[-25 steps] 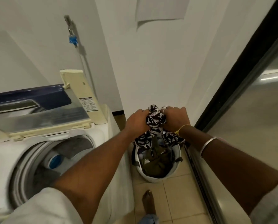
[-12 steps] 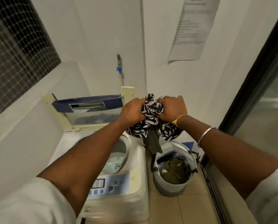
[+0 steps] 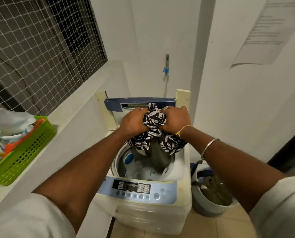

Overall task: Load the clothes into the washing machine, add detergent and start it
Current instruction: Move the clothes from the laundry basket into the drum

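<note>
The left hand (image 3: 133, 121) and right hand (image 3: 175, 119) both curl their fingers tightly around 1 bunched black-and-white leaf-print garment (image 3: 153, 117), held above the open drum (image 3: 138, 166) of the top-load washing machine (image 3: 143, 215). An olive cloth (image 3: 156, 152) hangs from the bundle into the drum. The laundry basket (image 3: 203, 206) stands on the floor just right of the machine.

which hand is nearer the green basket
Left. The left hand grips the patterned cloth above the washer, on the side facing the green basket on the ledge. The right hand grips the same cloth just past it, farther from the basket.
</note>
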